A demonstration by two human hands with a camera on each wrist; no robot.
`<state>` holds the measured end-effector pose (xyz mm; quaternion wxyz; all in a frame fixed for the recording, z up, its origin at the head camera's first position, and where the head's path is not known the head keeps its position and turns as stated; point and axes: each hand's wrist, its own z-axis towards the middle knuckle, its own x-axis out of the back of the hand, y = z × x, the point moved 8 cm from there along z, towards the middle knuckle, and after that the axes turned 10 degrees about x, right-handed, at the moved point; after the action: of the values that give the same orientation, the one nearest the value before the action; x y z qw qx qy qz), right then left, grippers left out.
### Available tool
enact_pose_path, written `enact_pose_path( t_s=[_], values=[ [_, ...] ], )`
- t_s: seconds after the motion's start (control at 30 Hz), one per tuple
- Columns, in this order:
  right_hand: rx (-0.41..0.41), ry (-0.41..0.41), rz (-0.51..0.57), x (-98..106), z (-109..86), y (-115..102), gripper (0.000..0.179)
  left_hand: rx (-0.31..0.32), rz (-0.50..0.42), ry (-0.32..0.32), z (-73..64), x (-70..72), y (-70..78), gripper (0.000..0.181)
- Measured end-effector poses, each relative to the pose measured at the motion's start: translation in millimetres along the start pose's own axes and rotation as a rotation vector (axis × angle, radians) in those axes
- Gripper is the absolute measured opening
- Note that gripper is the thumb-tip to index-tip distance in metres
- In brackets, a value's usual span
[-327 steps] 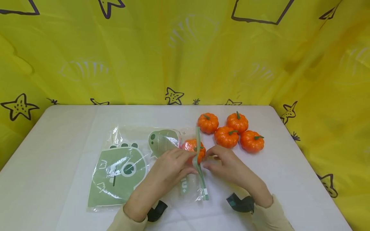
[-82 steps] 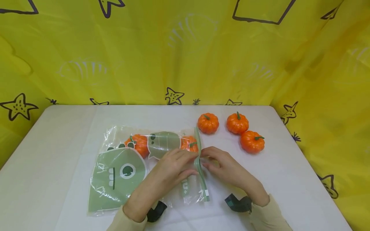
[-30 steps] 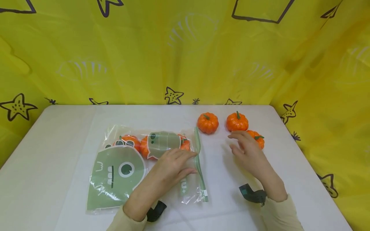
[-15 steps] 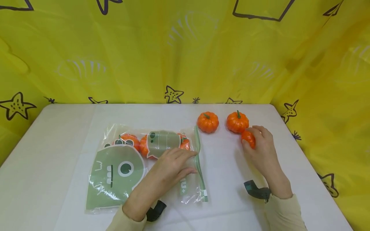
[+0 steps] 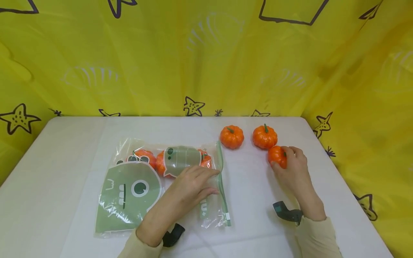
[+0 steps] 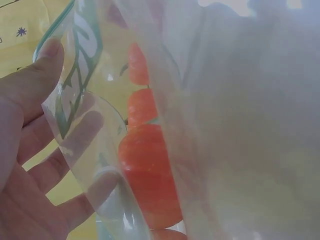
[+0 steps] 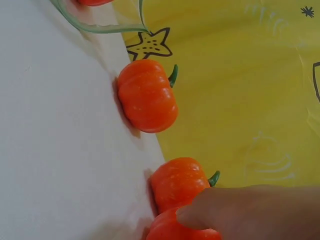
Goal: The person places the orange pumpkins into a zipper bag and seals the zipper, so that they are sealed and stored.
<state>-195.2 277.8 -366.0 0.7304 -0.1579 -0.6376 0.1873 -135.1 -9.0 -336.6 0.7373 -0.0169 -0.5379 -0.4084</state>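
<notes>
A clear zip bag [image 5: 213, 211] printed with a green monster lies flat, its zip edge facing right. Several small orange pumpkins [image 5: 141, 157] show through its film, partly hidden by the print. My left hand [image 5: 190, 186] holds the bag beside its mouth; in the left wrist view the thumb lies at the zip edge and the other fingers show through the film. At the right, my right hand [image 5: 293, 168] grips a pumpkin [image 5: 276, 156] with a green stem, thumb on its near side. In the right wrist view only the thumb [image 7: 200, 215] shows against it.
Two more pumpkins stand on the white table [image 5: 258, 229]: one [image 5: 265, 136] just behind the gripped pumpkin, another [image 5: 232, 137] farther left, near the bag's far corner. A yellow patterned curtain [image 5: 206, 64] borders the table's back and right side.
Since the oldest frames, a pumpkin at the bag's mouth has gone inside and another has left the table group. My right hand has moved right from the bag and taken hold of the rightmost pumpkin.
</notes>
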Motion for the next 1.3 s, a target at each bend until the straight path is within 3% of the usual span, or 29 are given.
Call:
enact_pose_path(
  t_s=[0.37, 0.93, 1.3],
  values=[
    [-0.009, -0.131, 0.055, -11, -0.7, -4, 0.061, 0.025, -0.001, -0.054, -0.5, -2.4, -2.4, 0.042],
    [0.006, -0.226, 0.079, -16, -3.5, -15, 0.068, 0.033, -0.008, -0.066, -0.6, -2.6, -4.9, 0.039],
    [0.119, -0.223, 0.098, -18, -4.5, -29, 0.064, 0.028, -0.007, -0.058, -0.8, -1.6, -4.5, 0.037]
  ],
)
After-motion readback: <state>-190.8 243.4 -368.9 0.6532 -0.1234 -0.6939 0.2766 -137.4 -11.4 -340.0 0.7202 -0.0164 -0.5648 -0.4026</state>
